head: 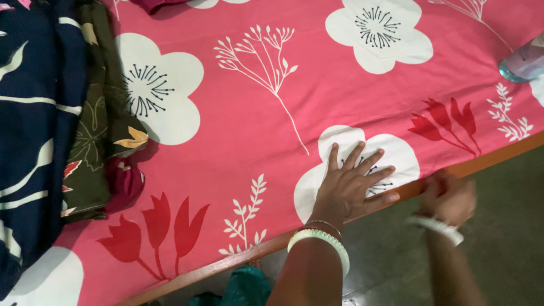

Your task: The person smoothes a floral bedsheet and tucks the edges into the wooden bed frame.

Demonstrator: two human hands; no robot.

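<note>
Pink cotton bedsheet (340,85), printed with big white flowers, white sprigs and red tulips, covers the bed and fills most of what you see; take the white flower near the bed's front edge as your landmark. Your left hand (351,184) lies flat on that flower, palm down, fingers (356,156) spread wide and closing on nothing, so its grip is fully open and the sheet is directly beneath it, touching the palm. A white bangle (320,241) circles that wrist.

Your right hand (450,198) is just to the right of the flower, at the sheet's edge where it meets the orange-brown bed frame (487,160). It is blurred, with the fingers curled, and you cannot tell whether its grip has hold of the sheet's edge. A white bangle (436,226) sits on that wrist too.

Well to the left of the flower, a heap of folded cloth lies on the sheet: a navy blue printed fabric (34,124) with an olive green patterned fabric (99,130) beside it. Far to the right and above the flower, a clear plastic bottle (524,61) rests on the sheet. Below the flower, past the frame, is grey floor (510,249) and a bit of teal cloth (243,289).
</note>
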